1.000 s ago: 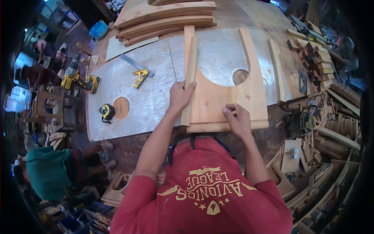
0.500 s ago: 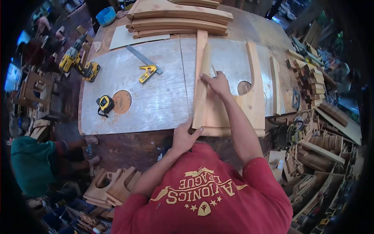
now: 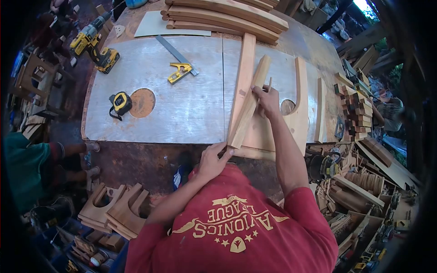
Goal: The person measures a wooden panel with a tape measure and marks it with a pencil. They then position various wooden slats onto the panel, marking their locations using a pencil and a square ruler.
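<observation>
A wooden strip (image 3: 249, 104) lies at a slant over a U-shaped wooden panel (image 3: 301, 86) at the front edge of the table. My right hand (image 3: 268, 101) grips the strip around its middle, and a thin pencil-like stick (image 3: 270, 83) pokes up between its fingers. At the strip's near end is my left hand (image 3: 213, 160), closed with thumb and fingers around that end. The strip's far end angles right, away from the panel's left leg (image 3: 243, 68).
Left on the metal-topped table (image 3: 191, 123) are a tape measure (image 3: 120, 103), a combination square (image 3: 180, 71) and a cordless drill (image 3: 95, 48). Curved wooden pieces (image 3: 223, 18) are stacked at the back. Cut-out panels (image 3: 107, 204) lie at lower left, near another person's legs (image 3: 75, 175).
The strip's far end has swung right, away from the panel's left leg, with my right hand moving along. My left hand stays at its near end. The view has shifted slightly.
</observation>
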The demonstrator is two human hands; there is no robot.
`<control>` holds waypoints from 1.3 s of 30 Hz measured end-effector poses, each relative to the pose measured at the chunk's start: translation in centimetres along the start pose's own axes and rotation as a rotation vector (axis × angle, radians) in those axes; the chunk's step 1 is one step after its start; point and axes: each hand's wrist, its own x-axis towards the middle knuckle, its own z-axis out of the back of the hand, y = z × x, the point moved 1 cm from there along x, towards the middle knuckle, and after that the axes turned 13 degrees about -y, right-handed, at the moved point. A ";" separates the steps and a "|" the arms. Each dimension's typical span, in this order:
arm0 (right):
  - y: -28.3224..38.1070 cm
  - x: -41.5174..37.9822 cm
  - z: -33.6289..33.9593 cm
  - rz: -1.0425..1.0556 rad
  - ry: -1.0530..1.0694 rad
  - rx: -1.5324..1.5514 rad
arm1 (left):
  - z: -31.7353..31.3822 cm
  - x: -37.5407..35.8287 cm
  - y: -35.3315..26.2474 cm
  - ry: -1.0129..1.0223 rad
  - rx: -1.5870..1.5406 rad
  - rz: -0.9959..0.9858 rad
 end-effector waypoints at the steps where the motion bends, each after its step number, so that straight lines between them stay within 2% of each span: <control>1: -0.1 0.0 0.0 -0.007 0.009 -0.002 | -0.2 0.0 0.0 -0.025 -0.004 -0.008; 6: 0.2 -0.4 0.3 0.063 0.022 -0.047 | -0.3 0.2 0.0 -0.086 -0.015 -0.026; 18: 0.5 0.4 0.7 0.016 0.087 -0.097 | -0.2 1.2 0.5 -0.130 -0.077 0.030; 24: 0.1 0.7 0.8 0.034 0.071 -0.129 | -0.4 1.3 0.5 -0.141 -0.079 0.085; 27: -0.2 1.1 0.7 0.027 0.077 -0.145 | -0.7 1.3 0.9 -0.130 -0.081 0.178; 39: -1.5 2.2 0.5 0.005 0.062 -0.148 | -1.0 1.1 0.8 -0.219 -0.111 0.104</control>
